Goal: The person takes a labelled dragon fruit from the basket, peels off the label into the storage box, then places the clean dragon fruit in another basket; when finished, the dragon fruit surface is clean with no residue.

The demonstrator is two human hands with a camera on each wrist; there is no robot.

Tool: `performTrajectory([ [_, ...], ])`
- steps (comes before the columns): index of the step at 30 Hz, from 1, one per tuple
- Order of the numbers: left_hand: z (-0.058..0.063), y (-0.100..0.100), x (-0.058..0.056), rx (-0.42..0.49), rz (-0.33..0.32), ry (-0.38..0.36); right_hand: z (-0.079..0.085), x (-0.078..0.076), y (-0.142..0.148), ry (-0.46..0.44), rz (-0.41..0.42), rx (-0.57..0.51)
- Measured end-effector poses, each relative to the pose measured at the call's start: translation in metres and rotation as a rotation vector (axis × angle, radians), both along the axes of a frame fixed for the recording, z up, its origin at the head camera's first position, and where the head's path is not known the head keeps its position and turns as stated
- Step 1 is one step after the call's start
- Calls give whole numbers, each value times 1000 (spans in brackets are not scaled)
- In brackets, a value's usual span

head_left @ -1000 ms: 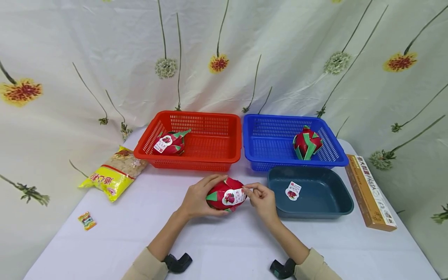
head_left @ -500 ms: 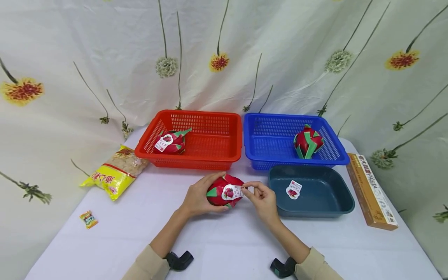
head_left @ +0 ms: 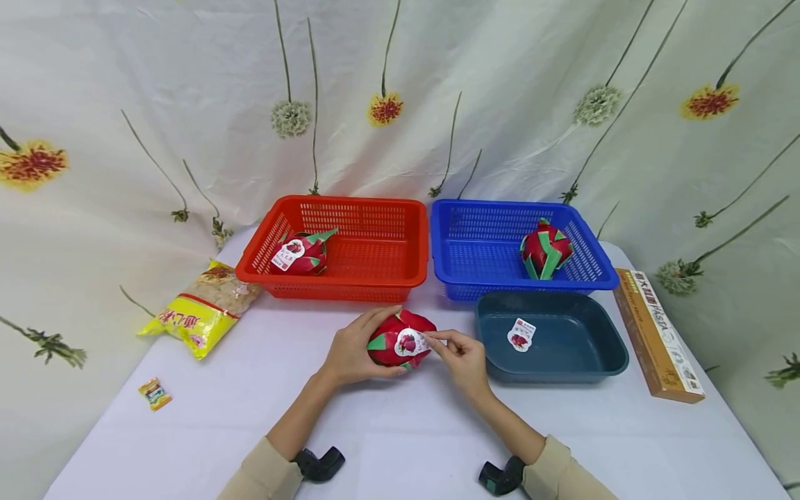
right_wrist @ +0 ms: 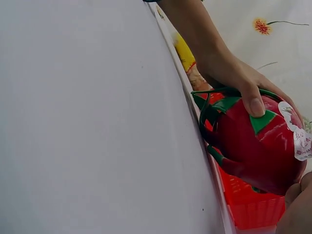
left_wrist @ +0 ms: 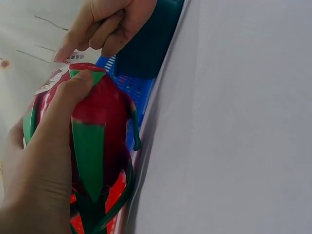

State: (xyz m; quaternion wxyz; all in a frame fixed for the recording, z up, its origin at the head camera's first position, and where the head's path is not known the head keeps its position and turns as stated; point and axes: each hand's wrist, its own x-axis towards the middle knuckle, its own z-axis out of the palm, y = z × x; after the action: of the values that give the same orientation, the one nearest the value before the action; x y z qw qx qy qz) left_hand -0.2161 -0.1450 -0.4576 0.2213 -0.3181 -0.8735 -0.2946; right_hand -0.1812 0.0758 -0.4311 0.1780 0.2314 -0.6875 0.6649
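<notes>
- There it was, centre table: a red-and-green dragon fruit [head_left: 382,353], firmly grasped by the left hand [head_left: 351,353], fingers and thumb wrapped around it.
- And the right hand [head_left: 465,362] had thumb and forefinger pinched at the outer edge of the white label [head_left: 409,342] on that fruit!
- That label carried a fruit picture and Chinese characters, partly covered by fingers.
- Behind, a second labelled fruit [head_left: 312,262] sat in the red basket [head_left: 331,293]; a third fruit [head_left: 553,244] lay in the blue basket [head_left: 528,286].
- One loose label [head_left: 521,335], same picture, lay inside the dark teal tray [head_left: 578,347].
- Far right, the box [head_left: 659,337] read "PASTA" in capitals.
- Far left, the yellow bag [head_left: 203,312] showed bold Chinese lettering; the tiny packet [head_left: 154,394] nearby was illegible.
</notes>
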Motion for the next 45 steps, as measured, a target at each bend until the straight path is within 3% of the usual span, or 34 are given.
performTrajectory([
  [6, 0, 1, -2, -19, 25, -9, 7, 7, -3, 3, -7, -22],
  [13, -2, 2, -3, -4, 9, -15, 16, 20, -5, -5, 15, -17],
  [20, -1, 3, -6, 7, 29, -54, 20, 26, 11, 93, 76, -112],
  [23, 1, 2, -6, 12, 44, -71, 31, 21, 35, 126, 17, -152],
  [26, 1, 1, -5, 14, 56, -91, 44, 15, 69, 103, -113, -125],
  [30, -2, 0, -3, 10, 57, -115, 48, 2, 121, 18, -344, 66],
  [33, -2, 0, -3, 13, 47, -119, 44, -11, 155, -46, -438, 277],
  [38, -2, -1, -3, 26, 54, -113, 29, -32, 188, -124, -371, 583],
  [45, -2, 1, -4, 20, 58, -118, 12, -51, 198, -204, -243, 847],
])
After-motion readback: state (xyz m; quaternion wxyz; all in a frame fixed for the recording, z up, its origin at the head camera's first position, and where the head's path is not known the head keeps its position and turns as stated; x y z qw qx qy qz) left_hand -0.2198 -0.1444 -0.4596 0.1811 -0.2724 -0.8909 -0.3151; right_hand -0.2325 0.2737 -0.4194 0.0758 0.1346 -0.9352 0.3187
